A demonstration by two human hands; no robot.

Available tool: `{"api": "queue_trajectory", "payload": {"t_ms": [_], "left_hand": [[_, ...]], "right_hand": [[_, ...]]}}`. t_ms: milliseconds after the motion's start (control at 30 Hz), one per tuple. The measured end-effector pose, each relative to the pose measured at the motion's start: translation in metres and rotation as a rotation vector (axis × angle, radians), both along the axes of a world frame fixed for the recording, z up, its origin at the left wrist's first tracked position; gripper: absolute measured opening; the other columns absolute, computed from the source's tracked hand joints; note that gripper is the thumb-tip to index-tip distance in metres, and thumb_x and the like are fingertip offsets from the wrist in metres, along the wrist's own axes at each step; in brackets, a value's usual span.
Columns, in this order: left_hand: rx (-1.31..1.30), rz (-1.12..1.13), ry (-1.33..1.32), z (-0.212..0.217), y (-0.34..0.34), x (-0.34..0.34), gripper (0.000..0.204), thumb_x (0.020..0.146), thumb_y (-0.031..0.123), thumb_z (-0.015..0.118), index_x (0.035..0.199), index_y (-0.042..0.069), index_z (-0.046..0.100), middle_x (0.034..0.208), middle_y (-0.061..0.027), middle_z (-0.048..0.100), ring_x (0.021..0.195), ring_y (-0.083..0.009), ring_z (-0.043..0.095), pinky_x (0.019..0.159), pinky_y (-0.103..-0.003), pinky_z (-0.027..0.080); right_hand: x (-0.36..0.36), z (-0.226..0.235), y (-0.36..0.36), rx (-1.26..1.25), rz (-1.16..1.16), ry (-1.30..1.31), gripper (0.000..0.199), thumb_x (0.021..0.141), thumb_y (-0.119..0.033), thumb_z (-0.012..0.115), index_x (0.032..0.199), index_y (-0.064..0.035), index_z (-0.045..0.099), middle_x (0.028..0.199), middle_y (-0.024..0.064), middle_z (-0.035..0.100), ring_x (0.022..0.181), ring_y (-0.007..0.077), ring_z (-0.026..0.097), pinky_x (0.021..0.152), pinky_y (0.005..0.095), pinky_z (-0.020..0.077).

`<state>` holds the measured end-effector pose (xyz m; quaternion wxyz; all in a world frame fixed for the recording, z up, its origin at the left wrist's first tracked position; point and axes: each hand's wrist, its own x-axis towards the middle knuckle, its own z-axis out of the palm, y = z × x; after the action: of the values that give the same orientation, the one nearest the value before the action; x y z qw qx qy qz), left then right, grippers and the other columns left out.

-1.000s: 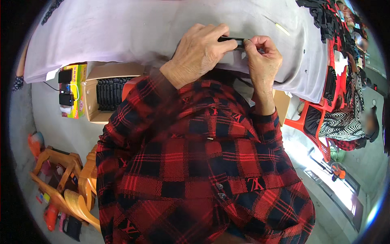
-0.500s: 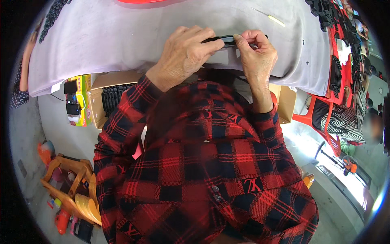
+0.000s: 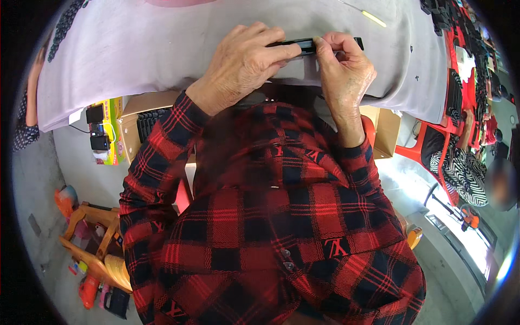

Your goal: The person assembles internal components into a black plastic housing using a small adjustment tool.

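Observation:
Both hands hold a narrow black part (image 3: 307, 46) with a pale bluish strip along it, just above the cloth-covered table (image 3: 179, 49). Around its left end the fingers of my left hand (image 3: 244, 62) are closed, index finger lying along the strip. My right hand (image 3: 346, 67) pinches the part between thumb and fingers nearer its right end, and the black tip sticks out past the fingers. What lies under the fingertips is hidden. A thin tool with a yellow handle (image 3: 374, 19) rests on the cloth beyond my right hand.
Below the table edge stand a cardboard box (image 3: 129, 127) of black parts and another box (image 3: 388, 132). Black parts (image 3: 453, 95) lie on a red surface at right. Another person's arm (image 3: 36, 86) shows at far left. A wooden chair (image 3: 92, 238) stands lower left.
The view has shifted slightly. Both hands keep their grip on the black part, and more of its right end shows past my right fingers.

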<state>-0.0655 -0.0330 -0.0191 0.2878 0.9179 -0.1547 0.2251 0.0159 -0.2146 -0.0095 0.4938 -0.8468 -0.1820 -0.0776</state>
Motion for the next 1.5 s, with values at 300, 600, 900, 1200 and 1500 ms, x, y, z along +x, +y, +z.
{"api": "queue_trajectory", "payload": {"t_ms": [300, 600, 900, 1200, 1500], "left_hand": [[0.064, 0.042, -0.001, 0.002, -0.004, 0.0, 0.035, 0.08, 0.01, 0.076, 0.115, 0.012, 0.072, 0.1, -0.0026, 0.062, 0.093, -0.0251, 0.059, 0.079, -0.039, 0.046], [0.101, 0.089, -0.056, 0.001, -0.008, -0.001, 0.033, 0.08, 0.01, 0.077, 0.113, 0.015, 0.073, 0.096, -0.0025, 0.059, 0.089, -0.0245, 0.059, 0.075, -0.039, 0.046], [0.092, 0.136, -0.101, -0.001, -0.012, -0.001, 0.031, 0.079, 0.012, 0.077, 0.109, 0.016, 0.073, 0.092, -0.0024, 0.057, 0.087, -0.0236, 0.058, 0.073, -0.038, 0.045], [0.056, 0.161, -0.111, -0.003, -0.015, -0.001, 0.029, 0.077, 0.011, 0.077, 0.106, 0.016, 0.073, 0.09, -0.0018, 0.057, 0.086, -0.0229, 0.059, 0.072, -0.037, 0.045], [0.065, 0.185, -0.096, -0.002, -0.016, -0.002, 0.027, 0.077, 0.011, 0.077, 0.104, 0.015, 0.074, 0.091, -0.0008, 0.06, 0.086, -0.0225, 0.06, 0.074, -0.037, 0.045]], "right_hand": [[0.003, -0.003, -0.013, 0.051, 0.053, 0.08, 0.012, 0.091, -0.014, 0.076, 0.097, -0.0038, 0.072, 0.078, 0.0027, 0.072, 0.067, 0.0077, 0.063, 0.064, 0.0264, 0.0515], [0.003, -0.003, -0.026, 0.181, 0.068, 0.112, 0.012, 0.09, -0.004, 0.075, 0.101, -0.0034, 0.072, 0.082, -0.0009, 0.07, 0.064, 0.0034, 0.053, 0.059, 0.0212, 0.0456], [-0.003, 0.012, -0.016, -0.073, 0.148, -0.037, 0.017, 0.083, -0.001, 0.074, 0.099, -0.0037, 0.071, 0.087, 0.003, 0.071, 0.056, 0.0068, 0.051, 0.052, 0.024, 0.0432], [-0.01, 0.011, -0.012, 0.04, 0.046, 0.119, 0.02, 0.08, -0.004, 0.077, 0.099, -0.0047, 0.07, 0.09, 0.0023, 0.072, 0.055, 0.0067, 0.052, 0.051, 0.0245, 0.0436], [-0.002, 0.021, -0.018, -0.17, 0.202, -0.009, 0.023, 0.08, -0.006, 0.078, 0.102, -0.004, 0.07, 0.091, 0.0051, 0.072, 0.059, 0.011, 0.06, 0.055, 0.0258, 0.0481]]}}
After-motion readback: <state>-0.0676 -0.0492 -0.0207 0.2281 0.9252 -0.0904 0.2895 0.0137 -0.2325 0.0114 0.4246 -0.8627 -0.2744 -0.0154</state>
